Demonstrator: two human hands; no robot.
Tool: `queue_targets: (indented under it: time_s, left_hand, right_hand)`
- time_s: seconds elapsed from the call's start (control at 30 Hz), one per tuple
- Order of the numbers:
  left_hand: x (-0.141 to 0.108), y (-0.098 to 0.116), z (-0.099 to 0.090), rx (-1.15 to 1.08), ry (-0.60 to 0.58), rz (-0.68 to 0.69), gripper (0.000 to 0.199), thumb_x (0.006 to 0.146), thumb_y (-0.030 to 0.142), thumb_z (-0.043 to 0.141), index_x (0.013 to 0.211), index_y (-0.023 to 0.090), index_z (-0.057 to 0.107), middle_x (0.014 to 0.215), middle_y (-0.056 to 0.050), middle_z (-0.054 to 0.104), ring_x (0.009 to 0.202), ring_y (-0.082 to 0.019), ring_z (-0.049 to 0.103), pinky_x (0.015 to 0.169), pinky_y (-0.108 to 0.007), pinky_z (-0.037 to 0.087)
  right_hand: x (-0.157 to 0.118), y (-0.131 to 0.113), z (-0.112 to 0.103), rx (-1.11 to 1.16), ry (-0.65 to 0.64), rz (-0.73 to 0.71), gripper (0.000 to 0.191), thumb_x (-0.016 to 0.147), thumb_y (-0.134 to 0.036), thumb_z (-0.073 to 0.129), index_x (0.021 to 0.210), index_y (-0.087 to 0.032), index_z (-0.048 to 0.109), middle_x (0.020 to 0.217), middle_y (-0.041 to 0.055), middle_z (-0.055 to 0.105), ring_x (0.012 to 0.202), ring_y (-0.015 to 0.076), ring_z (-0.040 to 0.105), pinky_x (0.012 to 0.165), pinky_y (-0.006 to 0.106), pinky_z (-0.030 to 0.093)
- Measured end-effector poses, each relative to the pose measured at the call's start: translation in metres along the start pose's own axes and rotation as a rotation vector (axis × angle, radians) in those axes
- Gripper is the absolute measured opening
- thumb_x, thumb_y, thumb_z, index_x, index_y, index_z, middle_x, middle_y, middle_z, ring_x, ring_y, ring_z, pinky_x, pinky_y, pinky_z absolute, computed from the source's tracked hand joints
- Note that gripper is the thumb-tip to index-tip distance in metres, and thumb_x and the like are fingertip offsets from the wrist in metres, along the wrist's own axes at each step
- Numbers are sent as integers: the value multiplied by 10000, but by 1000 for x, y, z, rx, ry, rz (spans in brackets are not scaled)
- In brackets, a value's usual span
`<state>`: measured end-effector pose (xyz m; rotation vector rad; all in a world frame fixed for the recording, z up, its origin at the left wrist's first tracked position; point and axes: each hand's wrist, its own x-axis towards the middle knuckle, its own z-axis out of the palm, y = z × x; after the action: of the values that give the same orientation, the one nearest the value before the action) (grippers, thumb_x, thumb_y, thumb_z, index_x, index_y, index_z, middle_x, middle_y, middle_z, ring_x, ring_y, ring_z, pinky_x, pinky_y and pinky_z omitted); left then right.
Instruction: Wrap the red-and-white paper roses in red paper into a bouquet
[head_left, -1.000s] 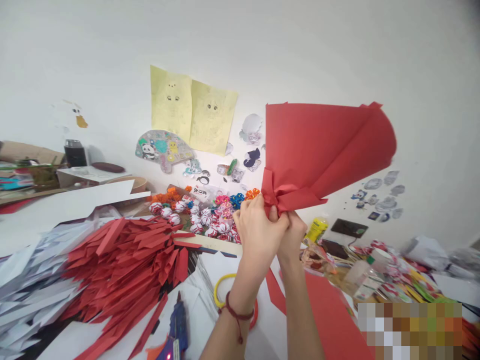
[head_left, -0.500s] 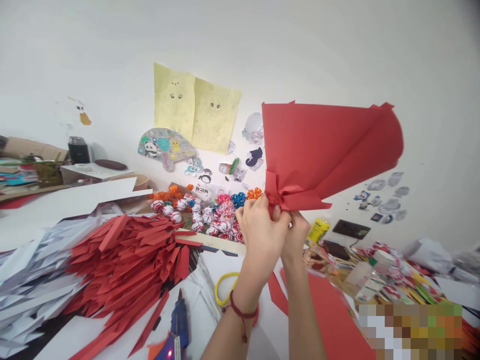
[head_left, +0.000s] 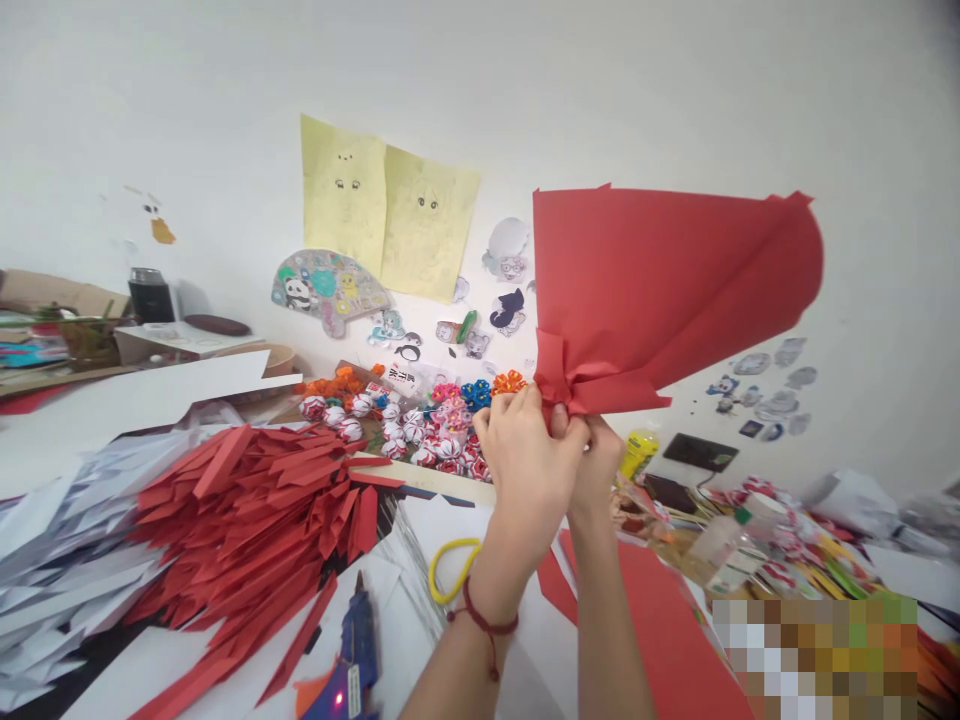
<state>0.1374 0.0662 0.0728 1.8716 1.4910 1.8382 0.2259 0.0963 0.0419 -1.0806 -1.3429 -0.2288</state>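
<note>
A large cone of red wrapping paper [head_left: 667,290] is raised in front of the wall, flaring to the upper right. Its narrow, creased base is pinched in both my hands. My left hand [head_left: 529,450], with a dark red cord bracelet at the wrist, has its fingers wrapped round the gathered base. Behind and to the right of it, my right hand [head_left: 600,455] grips the same base, its fingers partly hidden. The inside of the cone does not show.
Red paper strips [head_left: 240,520] and white strips [head_left: 60,570] pile up at left. A blue glue gun [head_left: 358,640] with a red light lies near a yellow ring [head_left: 442,572]. Paper flowers [head_left: 412,430] stand behind; bottles [head_left: 727,560] and clutter fill the right.
The red cone and my hands have shifted slightly to the right, the cone's top also a little up. The grip looks the same. The background has slid slightly left and up.
</note>
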Motion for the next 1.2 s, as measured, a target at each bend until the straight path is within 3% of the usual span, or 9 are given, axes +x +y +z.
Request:
queue_targets:
  time_s: [0.4, 0.73, 0.9, 1.2]
  left_hand:
    - [0, -1, -1, 76, 30, -29, 136, 801, 334, 626, 790, 217, 559, 882, -31, 694, 934, -245, 578, 859, -398, 343]
    - [-1, 9, -11, 22, -60, -47, 119, 847, 332, 578, 837, 213, 586, 986, -62, 704, 984, -260, 566, 882, -421, 345]
    - [-1, 9, -10, 26, -17, -40, 120, 846, 331, 577, 868, 214, 591, 983, -58, 705, 974, -257, 559, 896, -430, 341]
    - [-1, 13, -15, -26, -67, -69, 119, 836, 326, 579, 838, 208, 592, 970, -63, 700, 985, -258, 570, 909, -422, 346]
  right_hand:
    - [1, -11, -1, 65, -100, 65, 329, 869, -445, 584, 706, -159, 561, 688, -10, 583, 627, 123, 424, 630, 260, 367]
    - [2, -18, -5, 28, -38, 67, 370, 863, -451, 587, 644, -167, 497, 591, -36, 490, 605, 117, 383, 594, 260, 334]
    - [2, -19, -6, 39, -39, 76, 394, 863, -468, 581, 627, -168, 483, 614, -26, 511, 604, 116, 386, 603, 265, 342]
    - [4, -19, -9, 29, -43, 82, 408, 862, -494, 580, 634, -165, 501, 595, -33, 507, 591, 114, 399, 571, 258, 331]
